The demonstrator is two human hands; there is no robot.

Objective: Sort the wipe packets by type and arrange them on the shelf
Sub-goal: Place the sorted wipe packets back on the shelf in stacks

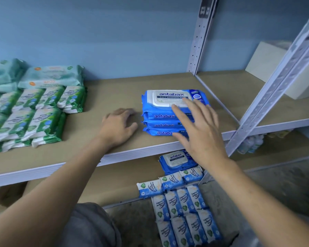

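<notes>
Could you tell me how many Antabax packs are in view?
5: an Antabax stack of four on the upper shelf behind the right hand, a single pack on the lower shelf. More may be hidden.

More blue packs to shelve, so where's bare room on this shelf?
Bare board lies between the green packets and the antabax stack, apart from the left hand, and behind the stack. The left end of the shelf is crowded.

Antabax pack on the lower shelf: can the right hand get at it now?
Probably yes: the right hand is open and holds nothing, and the pack lies uncovered just below it, with nothing between them.
</notes>
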